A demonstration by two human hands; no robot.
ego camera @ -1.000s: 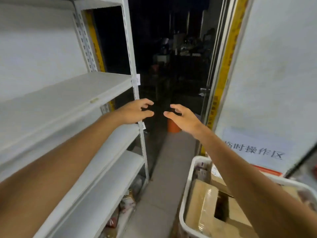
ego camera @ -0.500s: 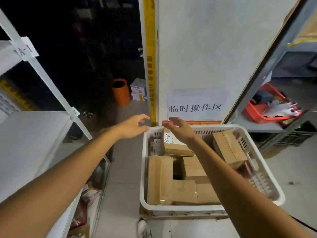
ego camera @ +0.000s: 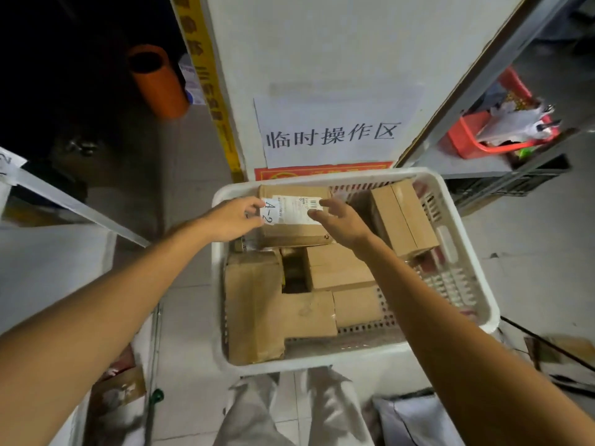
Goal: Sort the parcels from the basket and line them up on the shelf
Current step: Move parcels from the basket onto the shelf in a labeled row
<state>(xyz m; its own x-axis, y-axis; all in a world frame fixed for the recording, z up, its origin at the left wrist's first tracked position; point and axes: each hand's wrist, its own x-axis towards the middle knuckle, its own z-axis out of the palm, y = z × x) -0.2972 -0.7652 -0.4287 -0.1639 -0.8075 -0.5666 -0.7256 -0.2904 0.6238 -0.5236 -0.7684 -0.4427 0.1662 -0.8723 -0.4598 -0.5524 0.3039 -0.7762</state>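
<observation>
parcel (ego camera: 294, 231) far in basket (ego camera: 467, 262) | left fingers (ego camera: 252, 205) at its left edge, grip unclear | right fingers (ego camera: 326, 204) relaxed on its label | boxes (ego camera: 338, 268) nearer

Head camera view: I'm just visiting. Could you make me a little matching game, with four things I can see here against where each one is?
Things:
1. orange bin
2. red tray
3. box marked A-2
4. paper sign

Places:
a. stuck on the white wall
b. far end of the white basket
c. on the grey shelf, right
d. dark corner, upper left

Pairs: 1-d, 2-c, 3-b, 4-a
</observation>
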